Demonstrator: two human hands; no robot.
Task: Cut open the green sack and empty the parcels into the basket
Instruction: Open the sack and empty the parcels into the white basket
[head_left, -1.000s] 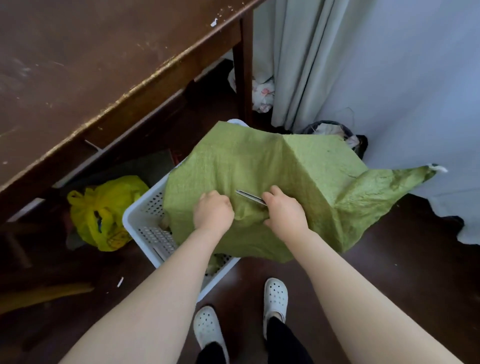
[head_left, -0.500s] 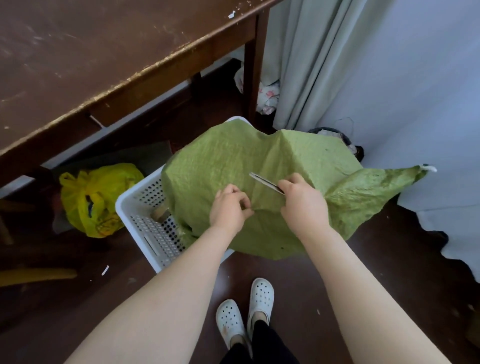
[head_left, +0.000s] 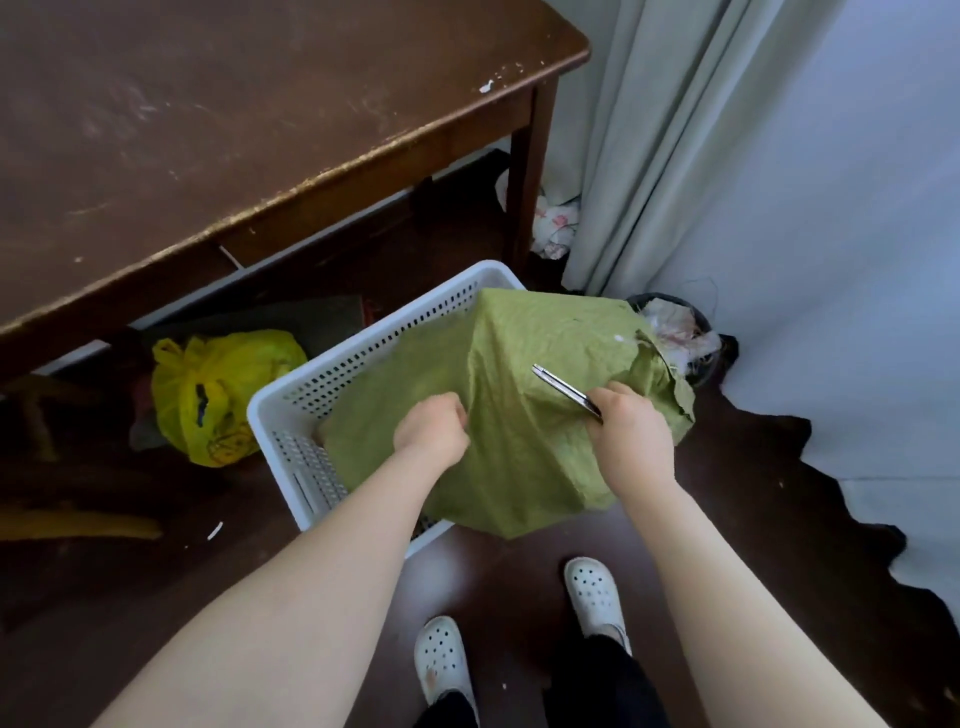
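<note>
The green sack (head_left: 519, 441) lies over the basket (head_left: 291, 410). Left hand (head_left: 431, 428) fingers bunch its cloth; right hand (head_left: 631, 434) grips cloth and blade (head_left: 563, 387). Parcels unseen, so emptying is seemingly unfinished.

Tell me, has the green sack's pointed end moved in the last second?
Yes. The right end of the green sack stretched past the dark bin; now it has drawn in toward the white basket and stops crumpled at the bin.

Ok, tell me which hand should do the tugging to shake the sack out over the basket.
Left, probably: the left hand grips only the green sack above the basket, while the right hand also holds a metal tool.
</note>
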